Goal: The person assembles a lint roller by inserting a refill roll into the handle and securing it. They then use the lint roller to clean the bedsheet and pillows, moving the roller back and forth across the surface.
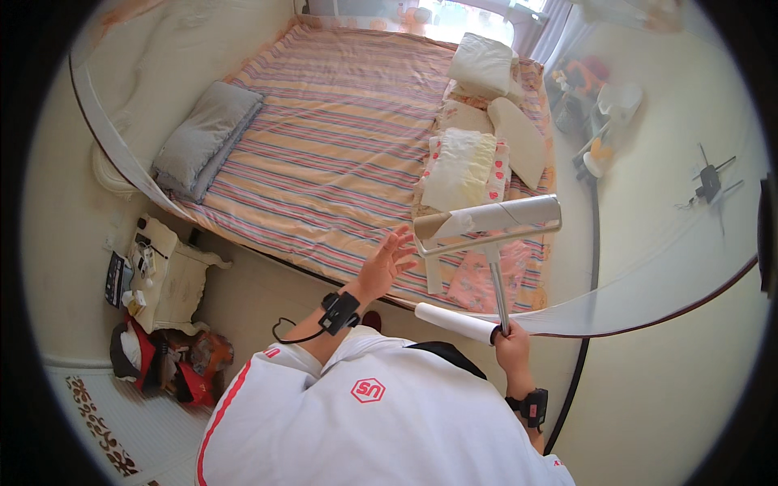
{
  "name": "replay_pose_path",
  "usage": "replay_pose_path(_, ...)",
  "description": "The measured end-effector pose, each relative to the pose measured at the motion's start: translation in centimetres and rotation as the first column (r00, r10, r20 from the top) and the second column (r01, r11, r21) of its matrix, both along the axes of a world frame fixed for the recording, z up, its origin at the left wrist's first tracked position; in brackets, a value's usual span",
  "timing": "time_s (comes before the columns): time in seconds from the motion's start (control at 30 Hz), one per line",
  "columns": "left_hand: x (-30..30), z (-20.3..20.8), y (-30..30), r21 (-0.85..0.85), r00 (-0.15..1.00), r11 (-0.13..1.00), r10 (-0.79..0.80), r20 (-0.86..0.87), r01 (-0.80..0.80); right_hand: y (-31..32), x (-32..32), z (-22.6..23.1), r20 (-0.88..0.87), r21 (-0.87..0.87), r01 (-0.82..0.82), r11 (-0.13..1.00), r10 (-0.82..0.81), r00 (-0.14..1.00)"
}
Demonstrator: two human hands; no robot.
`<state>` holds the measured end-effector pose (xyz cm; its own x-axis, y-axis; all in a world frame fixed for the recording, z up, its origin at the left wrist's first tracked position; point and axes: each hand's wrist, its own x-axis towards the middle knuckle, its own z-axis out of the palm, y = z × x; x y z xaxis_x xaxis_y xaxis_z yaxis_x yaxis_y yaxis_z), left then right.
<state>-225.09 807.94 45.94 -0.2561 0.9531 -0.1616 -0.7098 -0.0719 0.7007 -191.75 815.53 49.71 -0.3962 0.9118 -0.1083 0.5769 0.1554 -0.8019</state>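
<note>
My right hand (512, 347) is closed round the metal shaft of a large lint roller (510, 215), which is raised over the near right corner of the bed. A brown cardboard core shows at the roller's left end, and a pale strip (434, 275) hangs below it. Fingers spread, my left hand (382, 266) is beside that left end; touching or apart, I cannot tell. Against my right hand is a white roll (455, 321) with a dark end; whether the hand also grips it is unclear.
A striped sheet covers the bed (324, 138). Grey folded bedding (209, 139) lies left; pillows (519, 142) and folded cloths (459, 172) lie right, near a pink floral cloth (490, 275). Sheer netting (664, 300) surrounds the bed. A cream nightstand (182, 275) and bags (174, 360) stand lower left.
</note>
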Motion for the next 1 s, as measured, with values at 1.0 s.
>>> replay_pose_path(1.0, -10.2, 2.8, -7.9, -0.003, 0.735, 0.760, 0.630, 0.251, -0.650, 3.6, -23.5, -1.1, 0.174, 0.080, -0.509, 0.857, 0.491, 0.854)
